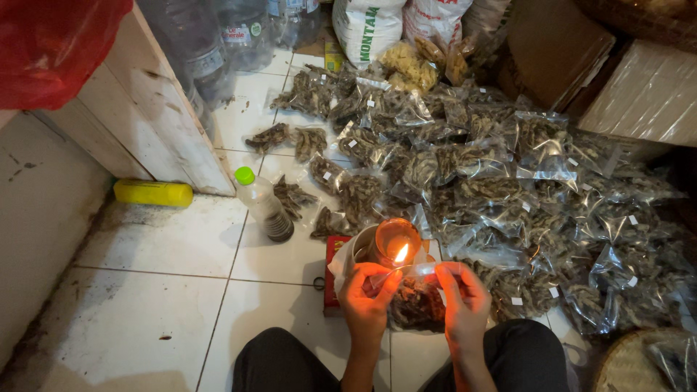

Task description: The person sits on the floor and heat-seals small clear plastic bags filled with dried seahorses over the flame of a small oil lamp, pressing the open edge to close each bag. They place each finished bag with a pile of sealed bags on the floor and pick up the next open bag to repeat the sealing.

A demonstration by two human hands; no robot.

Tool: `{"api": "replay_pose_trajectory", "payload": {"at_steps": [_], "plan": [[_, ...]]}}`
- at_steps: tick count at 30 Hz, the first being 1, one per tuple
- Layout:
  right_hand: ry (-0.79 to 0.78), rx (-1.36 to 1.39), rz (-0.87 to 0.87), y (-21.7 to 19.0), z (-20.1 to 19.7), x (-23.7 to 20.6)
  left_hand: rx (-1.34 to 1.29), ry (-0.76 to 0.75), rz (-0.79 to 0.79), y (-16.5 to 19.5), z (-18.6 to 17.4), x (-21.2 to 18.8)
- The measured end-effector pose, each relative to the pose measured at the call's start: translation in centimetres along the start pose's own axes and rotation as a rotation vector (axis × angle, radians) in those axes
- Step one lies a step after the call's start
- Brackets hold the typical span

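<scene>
Low at 6 o'clock, between the person's dark-trousered knees, both hands hold one small clear plastic bag (415, 299) of dark dried pieces. Left hand (368, 296) pinches the bag's top edge at its left end, fingers closed on the film. Right hand (465, 301) pinches the same edge at its right end, fingers likewise closed on it. Top edge stretched between the two hands, right at a small flame (401, 253); whether film touches flame, cannot tell. Flame burns at the near rim of a glass cup (396, 239) glowing orange, just at 12 o'clock of the hands. Cup sits on a red box (333, 279) on the white tiled floor (167, 305).

From 12 to 3 o'clock: large spread of filled clear bags (508, 196) with the same dark contents, overlapping, covering the floor. At 10 o'clock: small clear bottle with green cap (264, 205), upright, dark residue at its base. Farther at 9 o'clock: yellow cylinder (153, 193) lying against a white wooden board (156, 123). White sacks (392, 25) at 12 o'clock, far end. Woven basket (628, 363) at 4 o'clock.
</scene>
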State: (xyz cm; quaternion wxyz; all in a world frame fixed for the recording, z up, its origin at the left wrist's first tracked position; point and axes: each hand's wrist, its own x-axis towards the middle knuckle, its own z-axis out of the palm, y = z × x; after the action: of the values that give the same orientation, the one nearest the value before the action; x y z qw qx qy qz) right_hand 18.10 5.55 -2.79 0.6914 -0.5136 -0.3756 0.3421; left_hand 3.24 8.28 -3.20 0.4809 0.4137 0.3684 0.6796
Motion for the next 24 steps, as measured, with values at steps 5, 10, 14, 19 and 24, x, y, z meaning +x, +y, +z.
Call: {"api": "replay_pose_trajectory", "payload": {"at_steps": [5,10,14,19,24], "plan": [[-0.004,-0.017,-0.015,-0.3,0.1,-0.3,-0.1,0.006,-0.038,0.0,0.1,-0.1],[-0.008,0.011,-0.064,-0.3,0.4,-0.6,-0.088,0.03,-0.049,0.5,0.4,-0.4],[0.05,0.023,-0.07,0.1,0.4,-0.6,-0.134,0.025,-0.104,1.2,0.8,-0.4],[0.084,0.11,-0.055,1.2,0.1,-0.8,-0.107,0.021,-0.084,1.6,0.8,-0.3],[0.157,0.141,-0.045,2.2,0.1,-0.8,-0.141,0.014,-0.114,1.3,0.8,-0.4]]}}
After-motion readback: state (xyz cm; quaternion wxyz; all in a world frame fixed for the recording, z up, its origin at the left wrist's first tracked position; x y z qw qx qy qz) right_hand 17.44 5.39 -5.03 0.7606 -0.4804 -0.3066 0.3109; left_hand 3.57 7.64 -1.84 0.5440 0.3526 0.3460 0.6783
